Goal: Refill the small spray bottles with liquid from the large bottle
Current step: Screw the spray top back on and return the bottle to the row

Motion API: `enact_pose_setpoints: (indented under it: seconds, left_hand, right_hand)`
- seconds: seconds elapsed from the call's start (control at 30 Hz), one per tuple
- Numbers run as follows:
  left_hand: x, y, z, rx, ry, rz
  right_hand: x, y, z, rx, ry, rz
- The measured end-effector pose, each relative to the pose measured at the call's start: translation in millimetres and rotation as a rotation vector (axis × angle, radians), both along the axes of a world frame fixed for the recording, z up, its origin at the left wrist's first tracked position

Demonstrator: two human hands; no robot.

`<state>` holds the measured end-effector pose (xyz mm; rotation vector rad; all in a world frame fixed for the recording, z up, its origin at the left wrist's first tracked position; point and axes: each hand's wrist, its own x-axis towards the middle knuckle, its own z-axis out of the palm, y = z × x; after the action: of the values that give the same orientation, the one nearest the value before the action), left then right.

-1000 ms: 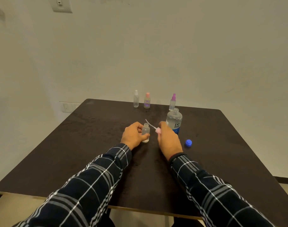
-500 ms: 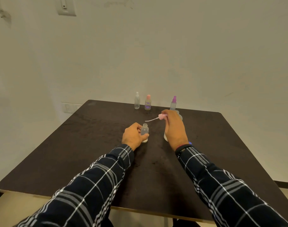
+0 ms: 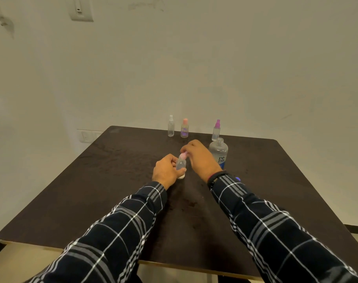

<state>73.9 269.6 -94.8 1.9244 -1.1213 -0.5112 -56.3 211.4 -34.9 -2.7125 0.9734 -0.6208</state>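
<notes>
A small clear spray bottle stands upright on the dark table, gripped around its body by my left hand. My right hand is over its neck, fingers closed on the pink spray cap, which sits at the bottle's mouth. The large clear bottle with a blue label stands open just right of my right hand. Its blue cap lies on the table, mostly hidden behind my right sleeve.
Three more small spray bottles stand in a row at the table's far edge: a white-capped one, a pink-capped one and a purple-capped one. A pale wall rises close behind the table.
My right hand carried the pink spray cap with its tube from above the table down onto the neck of the small bottle. My left hand kept its hold on that bottle.
</notes>
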Motion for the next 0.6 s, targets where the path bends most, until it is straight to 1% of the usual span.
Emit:
enact_pose_setpoints:
  seconds: [0.07,0.13,0.2,0.33,0.5,0.6]
  left_hand:
    - [1,0,0,0.001,0.010,-0.001]
    - [2,0,-1,-0.001,0.018,0.001]
    - [2,0,-1,-0.002,0.020,-0.001]
    - [2,-1,-2,0.002,0.031,-0.009]
    - [2,1,-1,0.013,0.023,-0.014]
    - [2,1,1,0.014,0.001,-0.018]
  right_hand:
    - [8,2,-1,0.035,0.006,-0.010]
    - [13,1,0,0.078,-0.037,-0.052]
    - [15,-2,1,0.102,-0.041,-0.081]
    - [17,-5,5,0.105,0.017,-0.078]
    - [14,-10,11,0.089,0.090,-0.017]
    - [18,-14,15,0.094,0.122,-0.077]
